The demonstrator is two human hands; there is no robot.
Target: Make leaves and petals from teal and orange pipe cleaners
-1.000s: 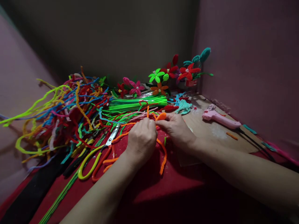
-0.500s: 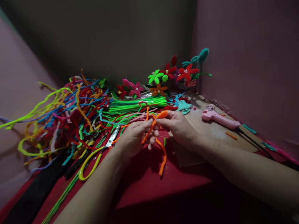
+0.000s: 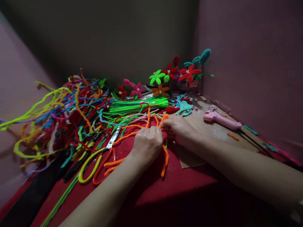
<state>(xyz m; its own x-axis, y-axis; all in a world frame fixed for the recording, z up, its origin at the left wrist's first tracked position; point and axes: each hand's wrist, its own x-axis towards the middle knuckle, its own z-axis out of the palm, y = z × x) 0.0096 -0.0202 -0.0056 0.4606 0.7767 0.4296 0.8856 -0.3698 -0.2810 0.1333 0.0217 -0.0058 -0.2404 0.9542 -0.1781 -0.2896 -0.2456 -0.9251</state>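
Note:
Near the middle, my right hand [image 3: 178, 127] pinches an orange pipe cleaner [image 3: 164, 118], whose folded loop shows above the fingertips. My left hand [image 3: 149, 142] is closed beside it, knuckles up; its fingertips are hidden, and what it grips cannot be made out. More orange pipe cleaners lie around the left hand, and one orange strip [image 3: 165, 162] lies on the red cloth below the hands. Scissors [image 3: 110, 143] with yellow and red handles rest left of my left hand, blades pointing up and away.
A tangled heap of coloured pipe cleaners [image 3: 68, 116] fills the left. Behind the hands lies a green bundle [image 3: 139, 105], with fuzzy flowers [image 3: 160, 90] at the back. A pink glue gun [image 3: 222, 120] rests on a board [image 3: 196, 121] at right.
My left hand has turned knuckles up and moved slightly right and down, uncovering the red scissor handle and orange pieces. My right hand has shifted slightly, with its fingers curled in more.

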